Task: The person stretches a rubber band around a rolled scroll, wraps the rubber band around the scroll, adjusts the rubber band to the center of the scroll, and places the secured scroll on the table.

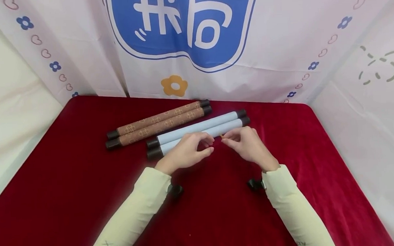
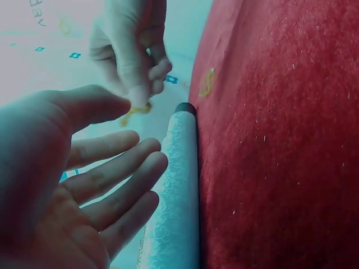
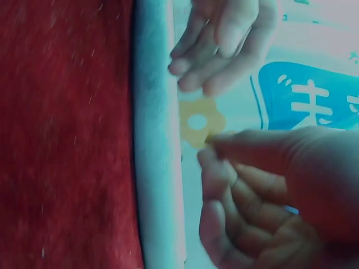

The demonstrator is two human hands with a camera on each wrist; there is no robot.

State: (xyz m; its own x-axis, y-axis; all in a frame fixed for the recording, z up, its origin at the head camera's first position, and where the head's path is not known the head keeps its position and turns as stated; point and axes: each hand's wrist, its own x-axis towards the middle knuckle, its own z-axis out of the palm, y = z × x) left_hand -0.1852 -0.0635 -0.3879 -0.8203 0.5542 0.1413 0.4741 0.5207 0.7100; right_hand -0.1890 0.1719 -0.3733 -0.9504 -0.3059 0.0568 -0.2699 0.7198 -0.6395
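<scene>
My right hand [image 1: 249, 144] pinches a small yellow-orange band-like piece [image 1: 222, 136] between thumb and fingertip. Facing it, my left hand [image 1: 189, 149] has relaxed fingers and holds nothing. In the left wrist view, its thumb tip comes close to the yellow-orange piece [image 2: 136, 114]. Both hands are at the near side of two light blue scrolls [image 1: 197, 129] with dark end knobs, which lie side by side. The left hand overlaps part of the nearer scroll in the head view.
Two brown patterned scrolls [image 1: 157, 121] with dark ends lie behind and left of the blue pair. All rest on a red cloth-covered table [image 1: 214, 217]. A small yellow loop [image 2: 207, 83] shows against the cloth. A printed white backdrop [image 1: 279, 31] closes the far side.
</scene>
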